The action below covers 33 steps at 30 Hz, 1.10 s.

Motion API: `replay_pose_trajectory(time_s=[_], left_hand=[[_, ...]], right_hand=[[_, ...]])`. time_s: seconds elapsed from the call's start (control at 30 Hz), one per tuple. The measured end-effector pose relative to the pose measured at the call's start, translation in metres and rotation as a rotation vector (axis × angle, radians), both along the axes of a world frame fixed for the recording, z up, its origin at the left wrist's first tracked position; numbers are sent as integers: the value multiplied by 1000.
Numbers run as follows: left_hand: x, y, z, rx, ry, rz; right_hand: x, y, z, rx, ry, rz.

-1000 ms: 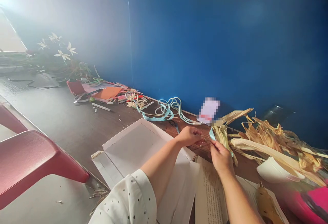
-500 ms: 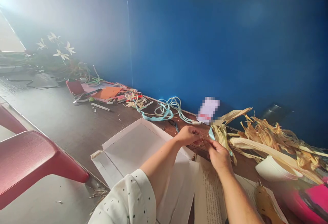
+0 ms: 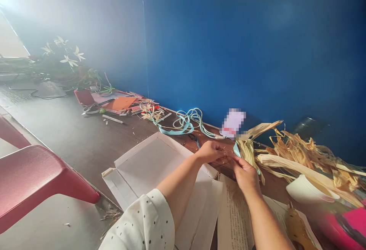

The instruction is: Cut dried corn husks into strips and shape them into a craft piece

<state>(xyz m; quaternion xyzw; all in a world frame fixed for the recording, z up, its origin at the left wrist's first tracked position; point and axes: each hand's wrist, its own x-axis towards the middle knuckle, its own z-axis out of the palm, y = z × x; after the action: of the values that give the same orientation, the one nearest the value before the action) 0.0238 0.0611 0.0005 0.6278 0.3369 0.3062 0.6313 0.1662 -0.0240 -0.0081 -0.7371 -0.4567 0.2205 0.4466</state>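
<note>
My left hand (image 3: 211,152) and my right hand (image 3: 244,171) meet over the dark table, fingertips almost touching. Both are closed in a pinch. Between them is something thin and small, mostly hidden by the fingers, that I cannot make out. Just past my right hand lies a bundle of pale dried husk strips (image 3: 246,150) with a light-blue ribbon (image 3: 236,149) at its side. An opened white cardboard box (image 3: 160,162) lies under my left forearm. Beneath my right forearm is a printed sheet (image 3: 233,212).
Dried corn husks (image 3: 311,154) and a white cup (image 3: 310,189) lie at the right, near a hot glue gun (image 3: 297,223). Blue cords (image 3: 197,118), straw flowers (image 3: 151,112) and coloured paper (image 3: 121,103) line the blue partition (image 3: 228,44). A red chair (image 3: 37,173) stands left.
My hands stay together in nearly the same pose, with only a slight shift of the right fingers. The view has moved very slightly; nothing else visibly differs.
</note>
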Motion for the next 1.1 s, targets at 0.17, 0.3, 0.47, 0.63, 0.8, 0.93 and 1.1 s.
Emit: replay_pose_trajectory(time_s=[0.17, 0.3, 0.47, 0.63, 0.8, 0.93, 1.1], left_hand=[[1, 0, -1, -27, -8, -15], [2, 2, -3, -58, -43, -55], [1, 4, -4, -93, -87, -100], [-2, 2, 1, -129, -147, -127], [-3, -1, 4, -160, -160, -72], [-2, 0, 3, -151, -154, -48], [-1, 1, 1, -144, -153, -46]], right_hand=[[0, -1, 0, 5, -16, -8], [3, 0, -3, 21, 11, -6], [10, 2, -8, 43, 55, -22], [16, 4, -14, 77, 95, -21], [18, 6, -18, 91, 107, -7], [18, 5, -18, 94, 95, 5], [14, 3, -13, 93, 70, 2]])
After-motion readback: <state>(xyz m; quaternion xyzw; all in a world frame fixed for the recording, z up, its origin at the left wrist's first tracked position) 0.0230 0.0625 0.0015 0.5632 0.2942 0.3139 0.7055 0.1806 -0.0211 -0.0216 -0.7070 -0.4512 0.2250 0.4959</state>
